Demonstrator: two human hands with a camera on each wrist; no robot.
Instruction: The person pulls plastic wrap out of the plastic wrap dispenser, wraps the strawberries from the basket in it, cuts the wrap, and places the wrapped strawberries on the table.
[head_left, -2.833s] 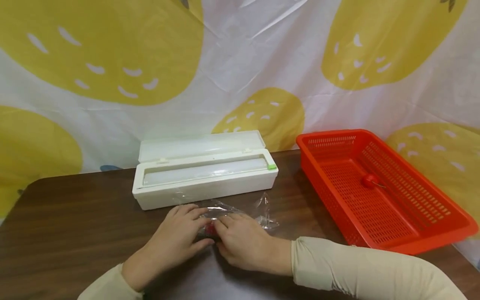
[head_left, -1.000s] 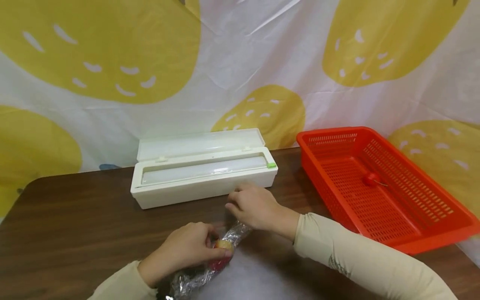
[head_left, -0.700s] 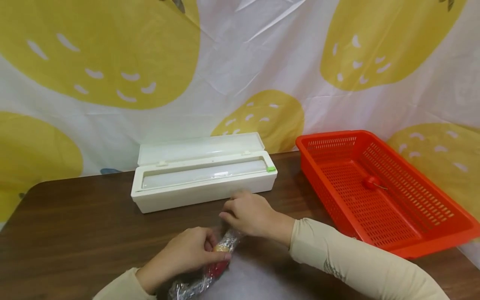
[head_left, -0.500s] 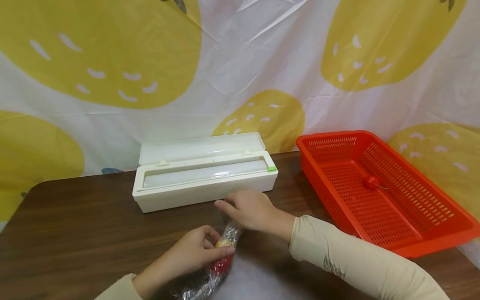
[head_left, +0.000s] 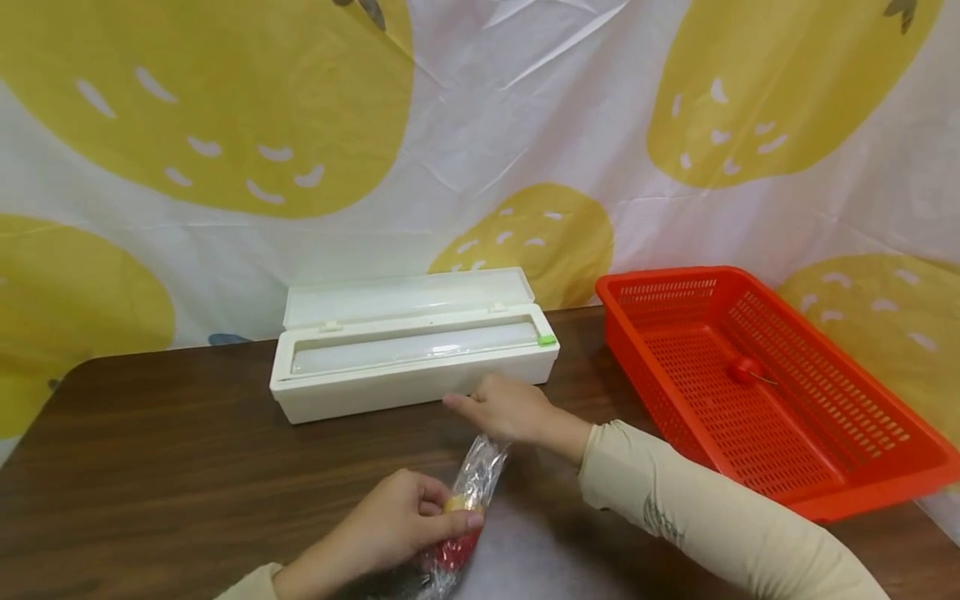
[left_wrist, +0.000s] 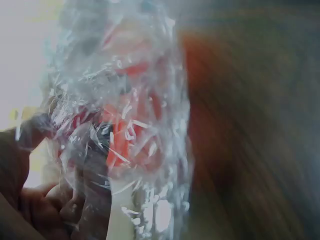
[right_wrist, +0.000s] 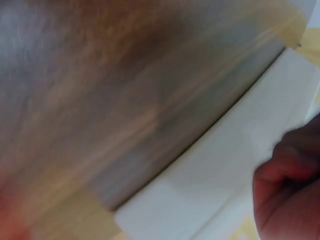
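In the head view my left hand [head_left: 397, 521] pinches a small red-and-yellow object [head_left: 459, 548] between thumb and fingers. Clear plastic wrap [head_left: 480, 475] is bunched around it; its kind is hard to make out through the film. The wrap stretches as a twisted strip up to my right hand [head_left: 513, 408], whose curled fingers grip its far end just in front of the white box. In the left wrist view the crinkled wrap [left_wrist: 150, 120] covers red patches close to the camera. The right wrist view shows my curled fingers [right_wrist: 287, 185] beside the box.
A long white wrap dispenser [head_left: 412, 392] with its lid raised holds a roll of film [head_left: 420, 348] at the back. To the right stands a red perforated basket [head_left: 637, 350] with a small red cherry-like fruit [head_left: 745, 369] inside. A patterned curtain hangs behind the brown table [head_left: 187, 467].
Earlier both hands were together over the object and film. Since then the right hand has moved up and away with the wrap's end, and the strip between the hands has straightened.
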